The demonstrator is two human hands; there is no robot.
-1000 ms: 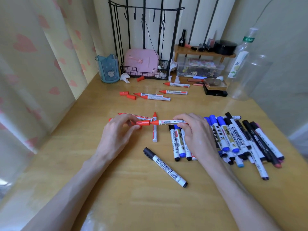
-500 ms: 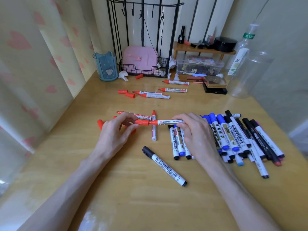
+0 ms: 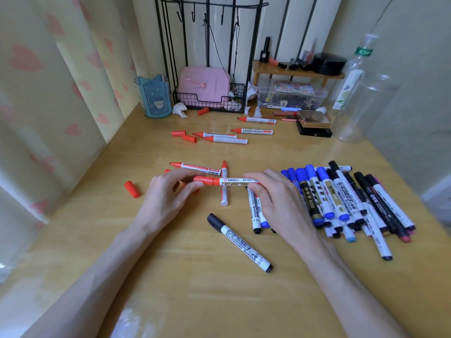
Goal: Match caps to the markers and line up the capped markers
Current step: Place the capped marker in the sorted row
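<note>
risk: you could push the red cap (image 3: 203,179) on crooked. It would seat only halfway and could pop off once in the row.
risk 2: the loose cap (image 3: 132,189) lies near your left wrist. A careless sweep could roll it toward the table (image 3: 219,301) edge.
left hand (image 3: 168,193): fingers curled, pinching the red cap.
right hand (image 3: 275,201): fingers wrapped round the red marker (image 3: 234,181) barrel.
marker location: held level between your hands, mid-table, left of the capped pile (image 3: 341,198).

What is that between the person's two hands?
A red marker bridges them in the head view: the left hand pinches its red end, the right hand its white barrel.
</note>
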